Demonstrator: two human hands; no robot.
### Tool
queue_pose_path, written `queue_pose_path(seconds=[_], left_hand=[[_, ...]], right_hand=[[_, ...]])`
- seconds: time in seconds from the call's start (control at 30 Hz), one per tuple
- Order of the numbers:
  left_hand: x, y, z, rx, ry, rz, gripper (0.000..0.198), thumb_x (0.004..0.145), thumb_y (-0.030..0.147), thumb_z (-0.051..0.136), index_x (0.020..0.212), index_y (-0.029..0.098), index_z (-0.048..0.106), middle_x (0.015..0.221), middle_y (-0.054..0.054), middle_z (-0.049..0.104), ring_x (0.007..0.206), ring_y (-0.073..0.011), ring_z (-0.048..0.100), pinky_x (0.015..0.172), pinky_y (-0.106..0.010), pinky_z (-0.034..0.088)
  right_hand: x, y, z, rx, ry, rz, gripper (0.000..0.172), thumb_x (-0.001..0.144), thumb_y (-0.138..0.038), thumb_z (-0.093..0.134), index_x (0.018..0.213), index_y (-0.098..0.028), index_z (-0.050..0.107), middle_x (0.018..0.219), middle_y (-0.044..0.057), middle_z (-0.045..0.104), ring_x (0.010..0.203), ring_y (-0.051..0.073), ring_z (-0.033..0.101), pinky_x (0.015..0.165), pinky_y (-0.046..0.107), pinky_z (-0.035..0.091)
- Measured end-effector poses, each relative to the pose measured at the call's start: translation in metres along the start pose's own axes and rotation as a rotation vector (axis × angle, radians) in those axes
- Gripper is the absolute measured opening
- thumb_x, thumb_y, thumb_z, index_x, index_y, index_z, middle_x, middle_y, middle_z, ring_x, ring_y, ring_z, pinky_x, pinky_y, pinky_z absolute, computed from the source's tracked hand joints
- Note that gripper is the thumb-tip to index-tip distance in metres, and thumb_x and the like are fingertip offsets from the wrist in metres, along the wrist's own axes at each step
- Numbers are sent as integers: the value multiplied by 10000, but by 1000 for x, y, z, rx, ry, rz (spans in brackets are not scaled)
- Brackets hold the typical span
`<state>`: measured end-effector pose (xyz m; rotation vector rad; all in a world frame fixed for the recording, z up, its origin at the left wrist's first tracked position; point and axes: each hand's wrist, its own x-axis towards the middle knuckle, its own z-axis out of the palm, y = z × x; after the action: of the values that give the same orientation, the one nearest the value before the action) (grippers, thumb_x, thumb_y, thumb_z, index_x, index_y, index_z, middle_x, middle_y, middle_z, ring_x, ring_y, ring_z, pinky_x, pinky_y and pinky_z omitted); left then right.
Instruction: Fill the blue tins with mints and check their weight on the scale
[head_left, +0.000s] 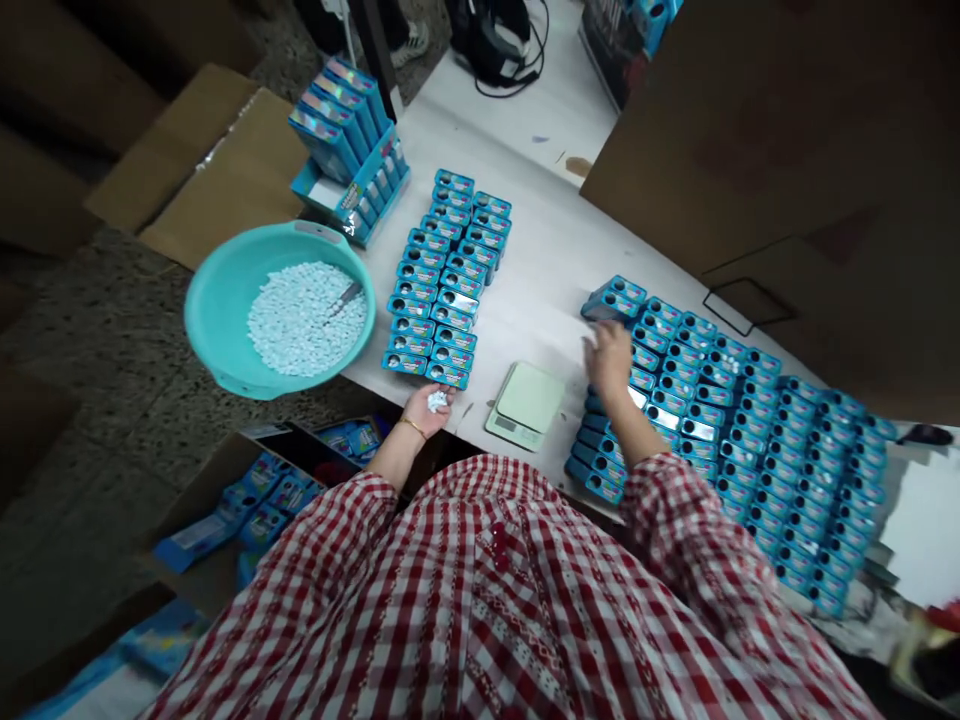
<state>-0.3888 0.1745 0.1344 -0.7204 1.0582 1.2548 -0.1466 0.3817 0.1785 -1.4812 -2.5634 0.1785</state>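
My left hand [426,410] is turned palm up at the table's front edge, cupping a small heap of white pellets [437,401]. Just beyond its fingertips stand two columns of small blue boxes [433,290] with dark round holes in their tops. My right hand [610,360] is over the left edge of a larger block of the same blue boxes [750,440]. Its fingers point down and are blurred, so whether they hold anything is unclear. Between my hands lies a pale green kitchen scale [527,405] with a bare platform.
A turquoise basin [217,300] of white pellets, with a scoop [345,298] in it, is at the left. Behind it a blue display tray [379,195] holds more boxes. Cardboard [787,180] rises at the back right. An open carton [195,500] sits below left.
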Motion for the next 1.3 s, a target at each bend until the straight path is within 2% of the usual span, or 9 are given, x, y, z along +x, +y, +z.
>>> queue_pose_path(seconds=[0.13,0.27,0.37,0.47,0.6,0.73,0.83,1.03,1.3], left_hand=[[3,5,2,-75,43,59,219,846,146,386,655,127,491,594,-55,559,450,-73,508,316,-128,282],[-9,0,-5,-108,60,82,211,849,141,383,675,120,502,593,-44,553,443,-68,503,319,-125,277],[-22,-17,-9,-103,40,68,206,841,127,389,676,109,511,593,-49,552,455,-79,514,326,-129,287],[-30,-35,-8,-79,-16,9,202,835,126,400,675,104,520,610,-54,562,470,-81,523,340,-130,305],[-33,-47,0,-33,-68,-54,216,834,136,408,664,102,537,621,-68,583,486,-87,537,357,-141,337],[-32,-45,11,-8,-86,-70,235,839,144,409,664,97,558,642,-80,613,537,-105,583,408,-163,412],[-36,-42,15,-3,-92,-55,243,840,140,407,673,96,577,690,-100,647,626,-132,628,510,-205,492],[-44,-46,12,10,-184,-61,272,848,128,376,737,75,618,809,-128,685,796,-190,661,701,-295,533],[-44,-60,-12,106,-127,-170,268,864,134,382,809,65,635,615,-53,637,525,-99,592,554,-203,475]], right_hand=[[48,65,-3,-169,-16,45,318,852,-249,429,1116,-185,592,1195,155,488,1067,313,415,827,459,382],[71,71,11,-299,-88,-29,284,852,-200,397,996,-168,640,1198,154,489,1061,309,397,803,451,353],[65,63,9,-360,-105,-123,284,857,-178,378,942,-154,648,1206,136,494,1052,290,398,819,429,329],[36,42,-10,-351,-133,-254,293,868,-178,367,1005,-175,626,1185,113,516,983,243,431,799,375,324],[-27,-11,-36,-300,-228,-498,292,883,-194,355,1048,-205,596,1183,105,516,907,225,447,725,339,326],[-72,-57,-28,-221,-356,-625,264,873,-161,379,1024,-196,593,1156,109,529,901,221,455,734,335,332],[-84,-62,-15,-140,-383,-596,254,872,-173,410,1049,-184,591,1171,118,535,930,224,462,763,342,345],[-106,-70,-24,112,-195,-490,313,893,-267,420,1162,-158,537,1163,116,559,1011,228,460,858,352,374],[-128,-149,-9,208,-540,-729,234,877,-124,390,1040,-85,554,1025,124,562,931,196,495,785,305,430]])
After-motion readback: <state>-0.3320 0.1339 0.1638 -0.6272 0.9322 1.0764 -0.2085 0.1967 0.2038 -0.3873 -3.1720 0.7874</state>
